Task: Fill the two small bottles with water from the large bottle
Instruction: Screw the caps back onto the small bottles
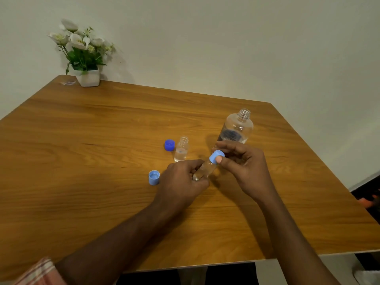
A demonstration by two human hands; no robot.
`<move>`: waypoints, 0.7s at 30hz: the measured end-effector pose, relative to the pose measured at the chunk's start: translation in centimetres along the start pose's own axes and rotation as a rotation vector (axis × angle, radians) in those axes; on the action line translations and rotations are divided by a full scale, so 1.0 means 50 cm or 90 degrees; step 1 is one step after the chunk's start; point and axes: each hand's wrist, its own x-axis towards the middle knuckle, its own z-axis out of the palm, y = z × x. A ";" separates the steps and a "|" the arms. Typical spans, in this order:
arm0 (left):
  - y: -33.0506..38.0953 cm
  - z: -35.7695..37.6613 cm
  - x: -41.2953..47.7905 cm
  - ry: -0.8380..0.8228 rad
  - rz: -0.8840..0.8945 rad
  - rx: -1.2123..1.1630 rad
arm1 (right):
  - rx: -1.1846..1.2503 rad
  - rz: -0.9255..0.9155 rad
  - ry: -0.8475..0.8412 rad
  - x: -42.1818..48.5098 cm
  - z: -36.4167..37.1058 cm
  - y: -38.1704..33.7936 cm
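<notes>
My left hand [181,182] grips a small clear bottle [205,168] that is tilted toward the right. My right hand [240,161] pinches the light blue cap [216,156] on that bottle's neck. A second small bottle [181,149] stands upright and uncapped just behind, with some water in it. The large clear bottle [236,128] stands open at the back right, partly hidden by my right hand. A dark blue cap [169,145] lies left of the standing small bottle. Another light blue cap [154,177] rests on the table left of my left hand.
The wooden table [82,161] stretches wide to the left and front. A white pot of artificial flowers [88,78] stands at the far left corner beside a small wrapper [67,82]. The table's right edge drops to a dark floor.
</notes>
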 end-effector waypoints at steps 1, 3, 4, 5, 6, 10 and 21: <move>-0.002 0.001 0.001 -0.002 -0.003 -0.005 | -0.005 0.004 0.018 0.001 0.001 0.001; -0.004 0.002 0.001 -0.003 -0.007 -0.005 | -0.016 0.011 0.048 0.003 0.004 0.004; -0.006 0.003 0.001 -0.002 -0.006 -0.002 | -0.022 0.012 0.052 0.003 0.006 0.004; -0.006 0.003 0.001 0.000 -0.004 0.001 | -0.027 0.010 0.047 0.004 0.007 0.005; -0.006 0.003 0.001 0.001 -0.002 0.001 | -0.026 0.005 0.037 0.003 0.007 0.005; -0.003 0.000 -0.001 0.001 -0.003 -0.004 | 0.013 -0.017 0.006 0.001 -0.005 0.002; 0.000 -0.005 -0.001 -0.009 -0.012 0.006 | -0.052 0.008 0.017 -0.002 0.001 -0.005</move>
